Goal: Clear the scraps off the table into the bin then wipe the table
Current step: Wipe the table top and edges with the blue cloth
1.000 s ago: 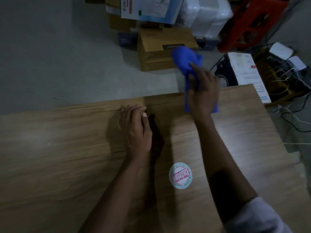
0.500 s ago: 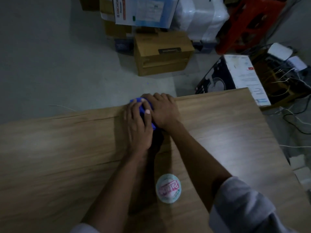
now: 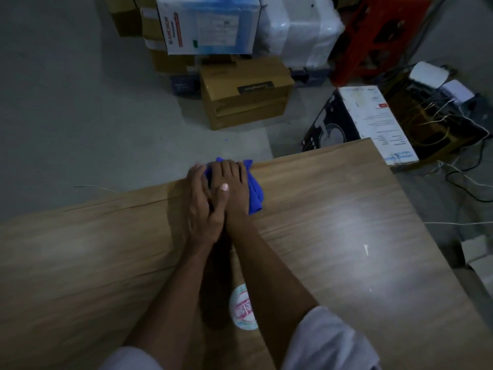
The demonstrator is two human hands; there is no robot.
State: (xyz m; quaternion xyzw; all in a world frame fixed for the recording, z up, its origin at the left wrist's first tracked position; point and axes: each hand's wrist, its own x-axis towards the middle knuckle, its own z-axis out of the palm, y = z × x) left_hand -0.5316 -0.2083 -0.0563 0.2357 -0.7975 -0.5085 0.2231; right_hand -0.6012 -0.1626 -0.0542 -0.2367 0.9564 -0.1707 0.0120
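At the far edge of the wooden table [image 3: 333,209], the right hand [image 3: 236,190] presses a bunched blue cloth [image 3: 255,189] with straight fingers, the left hand [image 3: 200,209] laid flat partly over it; wiping well probably needs even pressure and overlapping strokes.

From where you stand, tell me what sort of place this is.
Probably a storeroom or back room: cardboard boxes stacked on the bare floor, a red plastic crate beside them, and loose cables tangled near the wooden table.
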